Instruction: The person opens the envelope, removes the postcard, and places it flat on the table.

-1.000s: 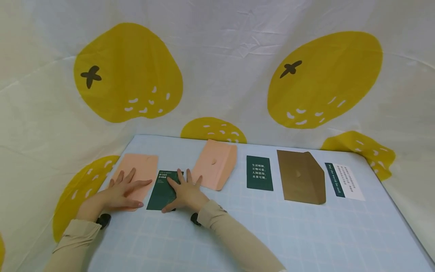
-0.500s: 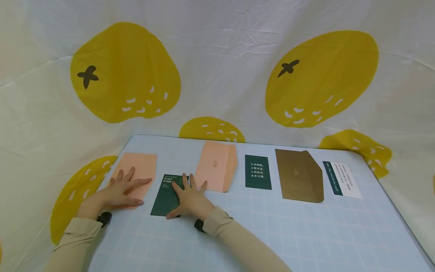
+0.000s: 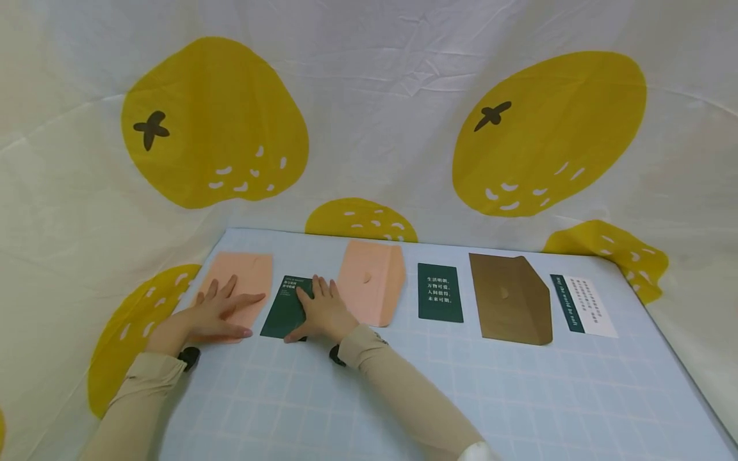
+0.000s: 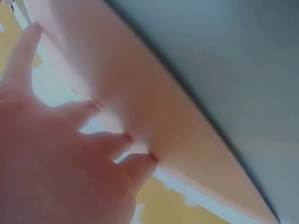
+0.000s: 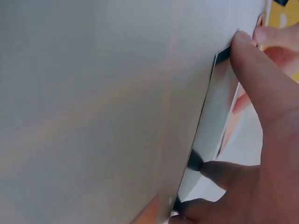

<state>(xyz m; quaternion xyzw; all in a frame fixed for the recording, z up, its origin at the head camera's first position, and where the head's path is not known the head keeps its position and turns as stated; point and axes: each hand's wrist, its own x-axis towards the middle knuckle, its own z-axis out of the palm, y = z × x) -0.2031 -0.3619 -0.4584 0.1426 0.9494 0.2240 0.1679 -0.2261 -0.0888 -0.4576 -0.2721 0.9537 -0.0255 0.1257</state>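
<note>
My left hand (image 3: 214, 315) rests with spread fingers on a pink envelope (image 3: 254, 270) at the table's left. In the left wrist view its fingertips (image 4: 148, 161) press on that envelope's surface. The right hand (image 3: 325, 312) lies with fingers fanned out on a dark green card (image 3: 282, 315) printed with white lettering, just right of the envelope. Part of the card is covered by this hand, its thumb at the near edge. In the right wrist view the thumb and other fingers touch the card (image 5: 210, 112) near its edges. A second pink envelope (image 3: 369, 278) lies beside the right fingertips.
Rightward along the light blue table (image 3: 403, 397) lie a green text card (image 3: 440, 307), a brown envelope (image 3: 504, 314) and a white card with a green band (image 3: 588, 307). White cloth (image 3: 380, 96) with yellow fruit prints hangs behind the table.
The green card first slid right and toward me, then away from me, under my right hand. My left hand and its pink envelope have shifted slightly right and away.
</note>
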